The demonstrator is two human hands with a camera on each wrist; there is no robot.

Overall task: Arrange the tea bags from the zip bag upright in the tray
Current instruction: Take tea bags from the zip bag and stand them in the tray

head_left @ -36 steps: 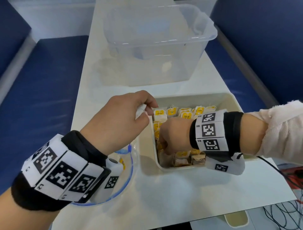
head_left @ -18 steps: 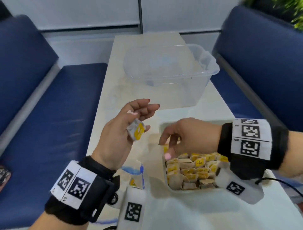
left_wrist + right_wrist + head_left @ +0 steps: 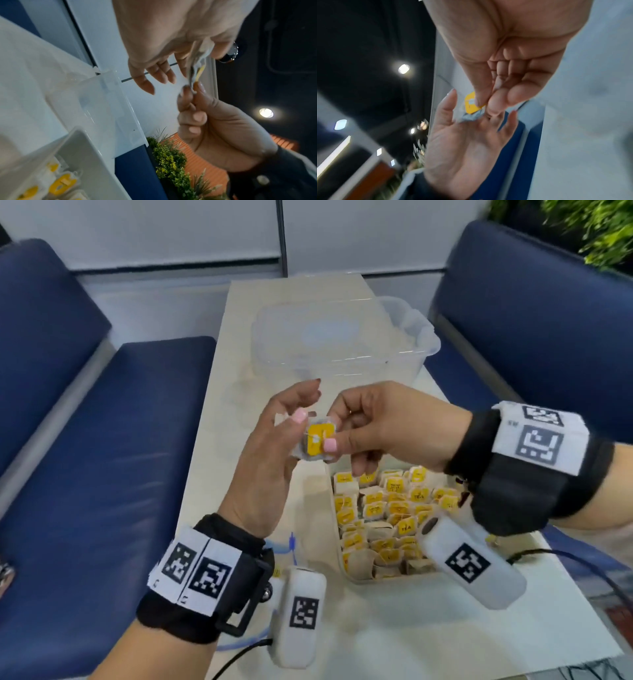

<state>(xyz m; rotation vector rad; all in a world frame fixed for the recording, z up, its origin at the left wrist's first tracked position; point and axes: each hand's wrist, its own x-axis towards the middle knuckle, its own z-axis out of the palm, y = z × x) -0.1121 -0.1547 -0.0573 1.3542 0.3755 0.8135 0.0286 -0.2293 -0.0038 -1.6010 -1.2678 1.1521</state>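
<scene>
Where benches (image 3: 102,440) flank it, pale table (image 3: 219,419).

a long pale bench (image 3: 212,460) runs away toward a white panelled wall (image 3: 171,231) with a dark vertical seam. blue padded seats flank it: one on the left (image 3: 102,440) with a tall backrest, another on the right (image 3: 534,313). green plants (image 3: 596,231) show above the right backrest, and also in the left wrist view (image 3: 169,159) beside an orange slatted surface (image 3: 205,169). overhead, a dark ceiling (image 3: 368,40) carries round lamps (image 3: 403,69) that glow brightly.
</scene>
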